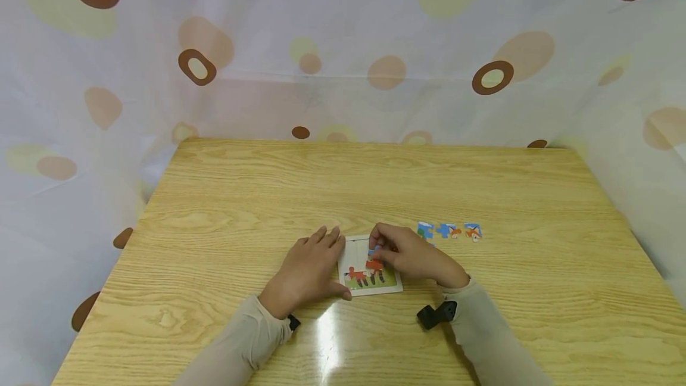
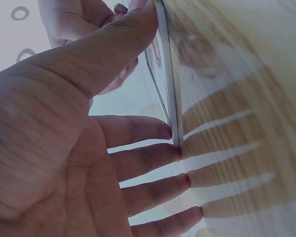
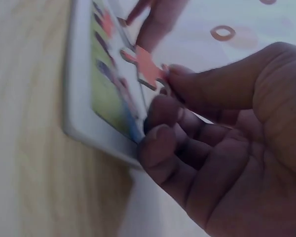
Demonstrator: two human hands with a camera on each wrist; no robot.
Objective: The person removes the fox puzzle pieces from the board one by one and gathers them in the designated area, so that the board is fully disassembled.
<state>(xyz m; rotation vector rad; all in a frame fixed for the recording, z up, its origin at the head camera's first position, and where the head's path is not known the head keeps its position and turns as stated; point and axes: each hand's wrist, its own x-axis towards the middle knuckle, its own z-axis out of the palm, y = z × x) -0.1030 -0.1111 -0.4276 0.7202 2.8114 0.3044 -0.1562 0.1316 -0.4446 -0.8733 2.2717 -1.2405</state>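
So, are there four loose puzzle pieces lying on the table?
No, only three loose pieces lie in a row beside the right hand.

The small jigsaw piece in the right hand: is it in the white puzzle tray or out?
Out: the right hand pinches the jigsaw piece just above the puzzle tray.

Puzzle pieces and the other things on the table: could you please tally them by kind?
Loose puzzle pieces beside the tray: 3
Puzzle piece pinched in the right hand: 1
Puzzle tray, steadied by the left hand: 1
Total: 5
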